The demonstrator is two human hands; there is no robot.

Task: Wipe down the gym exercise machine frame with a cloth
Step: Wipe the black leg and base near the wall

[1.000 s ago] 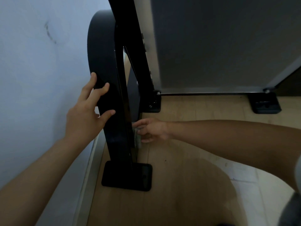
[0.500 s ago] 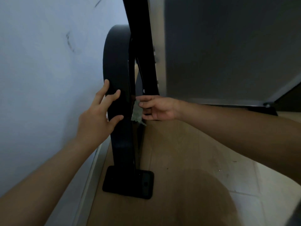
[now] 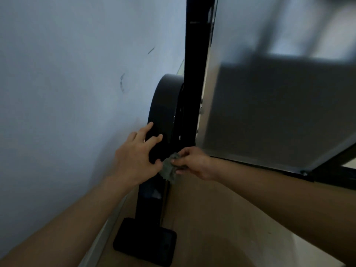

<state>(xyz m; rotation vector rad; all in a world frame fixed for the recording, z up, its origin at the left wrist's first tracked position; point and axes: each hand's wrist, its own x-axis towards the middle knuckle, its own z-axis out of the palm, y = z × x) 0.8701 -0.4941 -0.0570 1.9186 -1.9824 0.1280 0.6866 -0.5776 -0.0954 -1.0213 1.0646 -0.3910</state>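
I'm steadying the frame (image 3: 163, 112) with my left grip (image 3: 134, 158) flat, right grip (image 3: 194, 162) pinching the cloth (image 3: 169, 169) against it.

Both forearms bare (left hand (image 3: 134, 160), right hand (image 3: 194, 162) bare too).

The black post (image 3: 196, 54) runs off the top edge. The grey panel (image 3: 269, 112) beside it is blurry and cut off at the top and right. The left hand (image 3: 134, 160) hides part of the round cover (image 3: 163, 105). Part of the cloth (image 3: 169, 169) is tucked out of sight inside the right hand (image 3: 194, 162). Both arms (image 3: 57, 228) run off the edges.
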